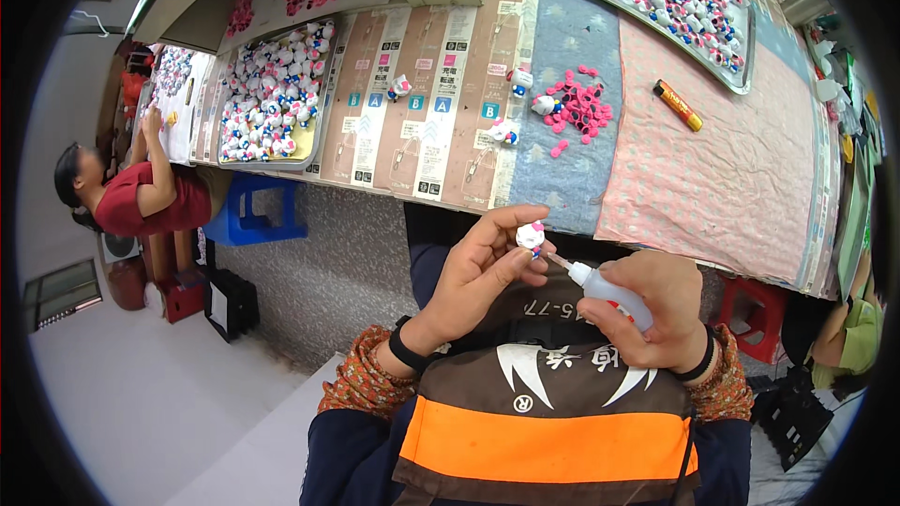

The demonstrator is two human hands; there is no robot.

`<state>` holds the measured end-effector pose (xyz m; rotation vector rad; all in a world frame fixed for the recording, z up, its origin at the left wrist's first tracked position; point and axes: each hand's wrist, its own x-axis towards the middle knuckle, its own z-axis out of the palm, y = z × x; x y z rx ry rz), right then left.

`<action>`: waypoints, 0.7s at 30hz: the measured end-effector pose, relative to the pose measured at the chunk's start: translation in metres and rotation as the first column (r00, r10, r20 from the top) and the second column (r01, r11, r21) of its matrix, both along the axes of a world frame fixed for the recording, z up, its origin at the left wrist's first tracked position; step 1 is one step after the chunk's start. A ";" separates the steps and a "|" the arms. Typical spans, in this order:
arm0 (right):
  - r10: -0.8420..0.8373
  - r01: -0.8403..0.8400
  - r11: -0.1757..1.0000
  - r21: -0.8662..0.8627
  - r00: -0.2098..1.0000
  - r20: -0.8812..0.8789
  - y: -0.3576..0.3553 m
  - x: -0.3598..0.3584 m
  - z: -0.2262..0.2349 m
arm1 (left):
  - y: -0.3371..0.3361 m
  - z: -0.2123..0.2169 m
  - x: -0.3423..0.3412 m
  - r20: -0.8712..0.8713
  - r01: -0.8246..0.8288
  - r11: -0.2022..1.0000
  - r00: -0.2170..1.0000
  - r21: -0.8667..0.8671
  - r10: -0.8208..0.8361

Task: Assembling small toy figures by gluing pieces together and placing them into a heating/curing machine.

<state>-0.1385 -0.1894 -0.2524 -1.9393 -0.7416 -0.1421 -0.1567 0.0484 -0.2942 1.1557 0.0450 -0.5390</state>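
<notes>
White figurine [531, 236]: position at this entry?

In front of my body, just off the near edge of the tabletop [370, 169]. Thumb and fingers of my left hand [473, 272] pinch it. A pink bow shows on its head.

And the other side?

My right hand [661, 305] is wrapped round a squeeze bottle [609, 290], fingers closed on its body. The nozzle tip sits close to the figurine's lower part. Contact: cannot tell. Whether I am squeezing: cannot tell.

Progress?

My judgement: this piece is midway, as the nozzle is at it and it has not been set down. Whether any liquid is on it, too small to tell.

What is left?

A spread of loose pink pieces [577, 111] on the blue cloth [553, 189], with one loose figurine [545, 105] beside them. Three more lie nearby, outside the trays. I judge all of these pending.

Done?

The left tray [272, 165] and right tray [741, 87] are heaped with figurines. Which of those are finished, I cannot tell from here.
</notes>
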 end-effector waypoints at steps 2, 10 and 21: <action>-0.001 0.001 1.000 -0.004 1.000 0.008 0.000 0.002 -0.002 | 0.001 -0.002 0.003 -0.001 0.006 1.000 1.000 -0.003 -0.006; 0.006 -0.005 1.000 -0.027 0.999 0.034 0.002 0.001 -0.003 | 0.000 0.000 0.001 0.012 0.029 1.000 1.000 0.009 -0.029; -0.030 0.029 0.999 -0.030 0.999 -0.043 -0.004 -0.003 -0.001 | 0.001 -0.001 -0.002 -0.084 0.028 0.999 0.996 -0.047 -0.031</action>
